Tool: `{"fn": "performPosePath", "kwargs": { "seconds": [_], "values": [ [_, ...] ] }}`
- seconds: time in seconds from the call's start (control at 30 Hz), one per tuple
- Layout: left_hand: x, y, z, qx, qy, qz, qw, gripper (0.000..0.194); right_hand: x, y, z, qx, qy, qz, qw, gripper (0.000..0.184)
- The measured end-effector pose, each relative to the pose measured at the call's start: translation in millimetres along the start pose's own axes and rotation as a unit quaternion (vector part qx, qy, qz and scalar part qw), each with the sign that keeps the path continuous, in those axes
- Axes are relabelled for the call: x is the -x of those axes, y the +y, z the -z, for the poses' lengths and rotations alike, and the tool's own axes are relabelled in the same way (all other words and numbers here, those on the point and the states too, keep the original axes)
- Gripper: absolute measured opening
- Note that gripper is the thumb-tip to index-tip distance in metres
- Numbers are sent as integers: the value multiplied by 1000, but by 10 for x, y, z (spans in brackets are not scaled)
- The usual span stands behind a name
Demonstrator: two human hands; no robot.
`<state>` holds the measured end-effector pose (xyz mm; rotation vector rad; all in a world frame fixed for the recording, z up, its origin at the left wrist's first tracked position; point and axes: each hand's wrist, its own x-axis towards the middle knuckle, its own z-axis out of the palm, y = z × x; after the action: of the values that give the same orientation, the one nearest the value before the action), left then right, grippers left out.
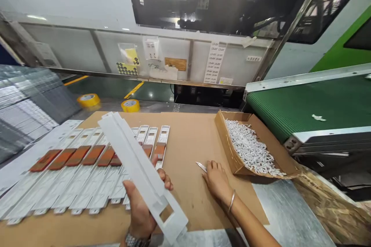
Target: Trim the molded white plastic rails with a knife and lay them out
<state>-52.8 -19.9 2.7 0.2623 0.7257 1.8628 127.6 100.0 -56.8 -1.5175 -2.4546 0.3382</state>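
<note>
My left hand [140,210] grips a long white plastic panel [135,160], tilted above the cardboard, with a square cut-out near its lower end. Thumb and fingers close on its two long edges. My right hand [216,180] rests low over the cardboard sheet [185,135], its fingers closed on a small knife [201,166]. Only the pointed blade shows; the rest is under the fingers. Left of the hands, several similar white panels [100,189] lie side by side, with reddish-brown blocks [93,154] across them. The held panel covers part of that row.
A cardboard box [228,148] of small white plastic pieces [251,148] stands on the right. Beyond it runs a green conveyor belt [315,100] with one white piece on it. Two yellow tape rolls [130,105] sit at the back. Stacked grey sheets [26,104] are far left.
</note>
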Motion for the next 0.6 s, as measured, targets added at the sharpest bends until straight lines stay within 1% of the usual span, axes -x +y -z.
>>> {"fn": "performPosePath", "kwargs": {
  "seconds": [0.07,0.1,0.17,0.23,0.3,0.37,0.4,0.47,0.53,0.6],
  "values": [
    [-23,94,24,33,8,2,999,70,125,139,-211,10,-2,-13,1000,7],
    [-35,117,37,50,3,3,999,70,172,177,-266,7,0,-15,1000,9],
    [-60,130,83,90,-14,1,996,65,250,200,-291,-10,9,-15,1000,19],
    [-86,126,164,132,-38,-1,991,57,348,162,-231,-46,18,-7,999,25],
    [-113,120,271,174,-68,-2,982,51,503,63,-120,-88,23,13,996,26],
    [-140,119,377,217,-103,-4,971,49,725,-93,8,-146,13,38,989,27],
    [-152,118,420,234,-118,-6,965,49,851,-186,67,-182,1,47,982,27],
    [-172,115,477,255,-136,-13,957,48,1099,-380,153,-286,-41,45,956,22],
    [-180,109,494,259,-142,-17,955,48,1296,-556,180,-351,-56,53,933,22],
    [-175,100,487,258,-145,-16,955,48,1415,-692,154,-363,-50,73,927,24]
  ]
}}
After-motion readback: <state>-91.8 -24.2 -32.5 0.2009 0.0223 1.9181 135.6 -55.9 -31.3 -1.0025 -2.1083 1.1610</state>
